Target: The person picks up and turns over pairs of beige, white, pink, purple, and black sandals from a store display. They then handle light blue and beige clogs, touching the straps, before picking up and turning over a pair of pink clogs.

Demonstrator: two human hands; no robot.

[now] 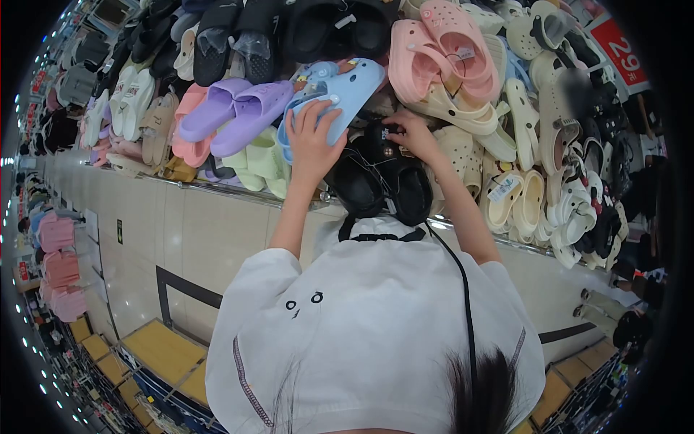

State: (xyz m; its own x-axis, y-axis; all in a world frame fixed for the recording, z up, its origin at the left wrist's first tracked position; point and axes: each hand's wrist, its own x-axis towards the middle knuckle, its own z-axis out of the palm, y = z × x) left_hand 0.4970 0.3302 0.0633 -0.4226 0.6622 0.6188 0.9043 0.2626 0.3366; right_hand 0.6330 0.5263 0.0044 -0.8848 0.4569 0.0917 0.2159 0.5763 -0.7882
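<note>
My left hand (316, 137) rests on a light blue clog (356, 88), its fingers apart across the upper and nothing visibly gripped. Beside it, my right hand (416, 137) has bent fingers closed at the top of a black clog (406, 181) with small charms; the fingertips are partly hidden. A second black clog (356, 182) lies against it, and a thin tag string crosses the pair. Left of the blue clog are lilac slides (249, 108) and pale green slides (266, 160). Pink clogs (412, 66) lie above my right hand, on top of cream clogs (452, 108).
The display's metal rail (246, 194) runs along its front edge. More cream clogs (510, 195) crowd the right side, below a red price sign (622, 52). Black slides (256, 40) line the back. Behind me stand yellow-topped benches (163, 351); a person (607, 307) is at the far right.
</note>
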